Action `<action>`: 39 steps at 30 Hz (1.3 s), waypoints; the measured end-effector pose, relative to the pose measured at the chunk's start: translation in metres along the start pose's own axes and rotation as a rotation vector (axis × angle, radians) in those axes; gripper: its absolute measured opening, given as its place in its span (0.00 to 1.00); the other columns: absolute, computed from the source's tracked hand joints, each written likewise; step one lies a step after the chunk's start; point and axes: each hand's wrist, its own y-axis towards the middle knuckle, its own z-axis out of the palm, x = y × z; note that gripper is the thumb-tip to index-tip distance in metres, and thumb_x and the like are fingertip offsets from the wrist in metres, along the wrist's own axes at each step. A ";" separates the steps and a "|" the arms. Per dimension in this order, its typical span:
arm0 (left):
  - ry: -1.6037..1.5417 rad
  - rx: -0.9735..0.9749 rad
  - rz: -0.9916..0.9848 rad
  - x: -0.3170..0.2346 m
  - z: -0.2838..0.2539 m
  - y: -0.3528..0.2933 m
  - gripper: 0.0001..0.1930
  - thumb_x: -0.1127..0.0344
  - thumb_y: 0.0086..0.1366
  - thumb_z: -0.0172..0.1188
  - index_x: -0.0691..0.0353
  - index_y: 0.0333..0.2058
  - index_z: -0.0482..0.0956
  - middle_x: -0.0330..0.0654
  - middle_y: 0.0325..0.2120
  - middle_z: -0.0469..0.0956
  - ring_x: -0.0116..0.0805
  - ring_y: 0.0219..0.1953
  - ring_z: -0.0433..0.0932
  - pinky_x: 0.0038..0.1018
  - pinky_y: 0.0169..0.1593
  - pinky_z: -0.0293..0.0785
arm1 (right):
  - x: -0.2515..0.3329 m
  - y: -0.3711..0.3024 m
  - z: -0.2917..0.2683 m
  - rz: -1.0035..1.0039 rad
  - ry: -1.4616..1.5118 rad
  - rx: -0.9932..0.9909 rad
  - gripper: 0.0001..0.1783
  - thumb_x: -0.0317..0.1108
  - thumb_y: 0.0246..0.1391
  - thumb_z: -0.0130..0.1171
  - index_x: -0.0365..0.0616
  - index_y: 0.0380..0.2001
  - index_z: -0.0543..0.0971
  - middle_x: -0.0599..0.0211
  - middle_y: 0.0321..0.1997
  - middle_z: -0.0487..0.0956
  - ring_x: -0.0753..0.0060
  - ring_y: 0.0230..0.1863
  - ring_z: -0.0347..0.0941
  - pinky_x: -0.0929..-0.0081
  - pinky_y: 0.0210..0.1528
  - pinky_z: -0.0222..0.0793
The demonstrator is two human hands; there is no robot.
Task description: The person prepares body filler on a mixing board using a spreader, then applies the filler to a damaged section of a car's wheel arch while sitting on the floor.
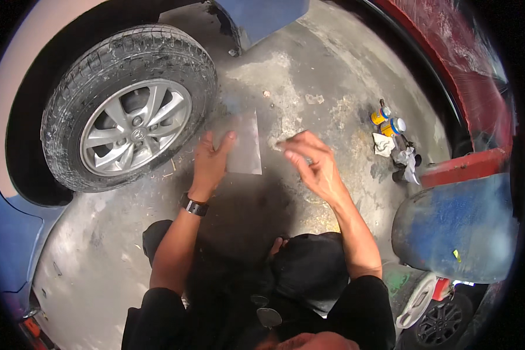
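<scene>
My left hand (209, 165) holds a flat, greyish rectangular sheet (248, 153), upright between thumb and fingers; whether it is paper or a thin plate I cannot tell. To the right of the sheet and apart from it is my right hand (318, 169). Its thumb and fingers come together in a pinch, with a small dark tip at the fingertips that I cannot make out. Just left of my left hand stands a car wheel (137, 128) with a silver alloy rim and a dusty tyre.
Blue and beige bodywork (17, 233) surrounds the wheel. On the right lie yellow-and-blue cans (385, 118), a crumpled white cloth (383, 144) and a blue drum (455, 227). A red vehicle panel (431, 64) borders the upper right. Concrete floor (99, 251) lies beneath me.
</scene>
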 end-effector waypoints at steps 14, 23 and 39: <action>-0.899 0.537 -0.303 0.004 0.044 -0.038 0.28 0.44 0.68 0.54 0.61 0.55 0.70 0.44 0.58 0.70 0.37 0.58 0.71 0.37 0.56 0.68 | -0.017 -0.005 0.061 -0.034 -0.189 -0.178 0.20 0.29 0.56 0.58 0.45 0.53 0.78 0.60 0.45 0.75 0.58 0.49 0.74 0.36 0.69 0.42; -1.017 0.659 -0.530 0.000 0.044 -0.042 0.35 0.39 0.71 0.43 0.52 0.69 0.53 0.50 0.68 0.55 0.48 0.70 0.55 0.49 0.71 0.48 | -0.058 0.010 0.057 0.112 -0.174 -0.187 0.18 0.29 0.62 0.50 0.45 0.54 0.78 0.57 0.54 0.71 0.57 0.58 0.68 0.44 0.70 0.44; -1.538 0.689 -0.788 -0.036 0.014 -0.054 0.26 0.49 0.74 0.46 0.63 0.60 0.66 0.49 0.56 0.73 0.46 0.53 0.76 0.41 0.58 0.72 | -0.125 -0.026 0.060 0.436 -0.069 -0.234 0.15 0.28 0.61 0.53 0.43 0.50 0.80 0.53 0.48 0.77 0.52 0.50 0.74 0.54 0.56 0.64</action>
